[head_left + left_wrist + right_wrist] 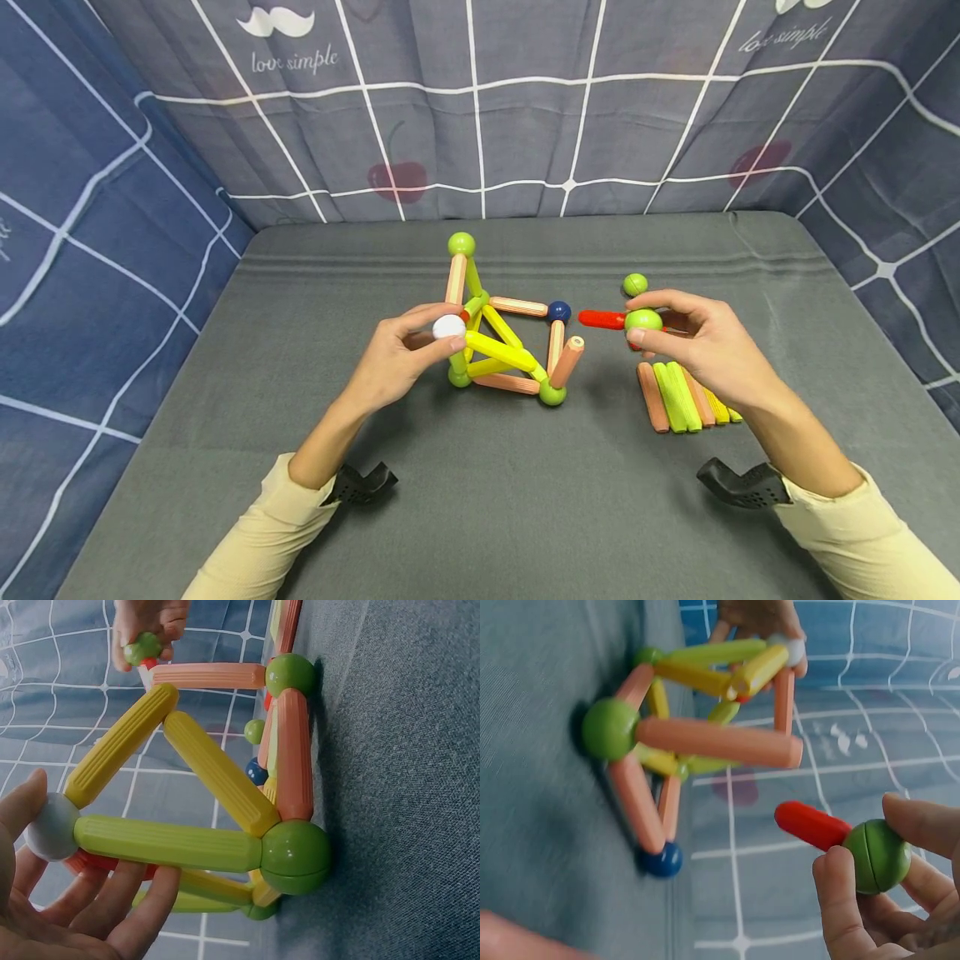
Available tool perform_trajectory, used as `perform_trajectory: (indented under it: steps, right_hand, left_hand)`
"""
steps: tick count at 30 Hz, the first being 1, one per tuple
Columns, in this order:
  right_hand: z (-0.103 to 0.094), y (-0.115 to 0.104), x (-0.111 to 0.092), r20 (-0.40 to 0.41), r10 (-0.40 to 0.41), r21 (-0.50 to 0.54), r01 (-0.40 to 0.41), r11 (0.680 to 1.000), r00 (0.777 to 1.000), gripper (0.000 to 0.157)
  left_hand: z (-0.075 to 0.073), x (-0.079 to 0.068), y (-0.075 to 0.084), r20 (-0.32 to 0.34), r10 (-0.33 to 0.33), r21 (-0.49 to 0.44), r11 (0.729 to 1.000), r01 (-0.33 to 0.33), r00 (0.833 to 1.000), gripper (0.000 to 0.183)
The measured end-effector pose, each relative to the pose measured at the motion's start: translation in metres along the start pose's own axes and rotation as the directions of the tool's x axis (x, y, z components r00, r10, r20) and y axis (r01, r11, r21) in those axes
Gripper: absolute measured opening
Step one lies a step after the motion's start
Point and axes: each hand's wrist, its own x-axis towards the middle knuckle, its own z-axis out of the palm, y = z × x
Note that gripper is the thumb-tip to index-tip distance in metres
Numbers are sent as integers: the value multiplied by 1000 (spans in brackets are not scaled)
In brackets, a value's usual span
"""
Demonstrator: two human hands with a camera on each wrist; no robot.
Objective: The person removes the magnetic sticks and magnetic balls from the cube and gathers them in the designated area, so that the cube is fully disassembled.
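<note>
My left hand [390, 362] pinches a white ball [448, 326] between thumb and fingers. Sticks join this ball to a frame of coloured building sticks and balls; a yellow stick [501, 350] runs from it toward the right. In the left wrist view, a lime stick [169, 844] links the white ball down to a green ball [295, 856] on the table. My right hand [708, 337] grips another green ball [643, 322], raised right of the frame. From it a red stick [600, 319] points left, its free end near the frame's dark blue ball [558, 312].
An orange stick [567, 362] slants up from the frame's front right green ball [552, 392]. Loose sticks [678, 398] lie in a row below my right hand, with a loose green ball [635, 285] behind it. Checked cloth [517, 133] hangs along the back and sides.
</note>
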Motion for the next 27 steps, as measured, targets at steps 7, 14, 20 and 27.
perform_trajectory:
  steps: [7,14,20,27]
  right_hand:
    - [-21,24,-5,-146,84,-13,-86,996,986,33]
    - [-40,50,-1,-258,114,-173,-162,971,959,38]
    - [-51,71,7,-262,92,-260,-162,952,961,43]
    - [-54,84,13,-205,129,-315,-190,930,970,46]
  left_hand:
    - [1,1,0,-1,7,-9,1000,-7,1000,41]
    - [1,1,-1,7,3,-36,999,-3,1000,42]
    - [1,1,-1,5,8,-38,999,-8,1000,42]
    - [1,1,-2,5,7,-38,999,-6,1000,42]
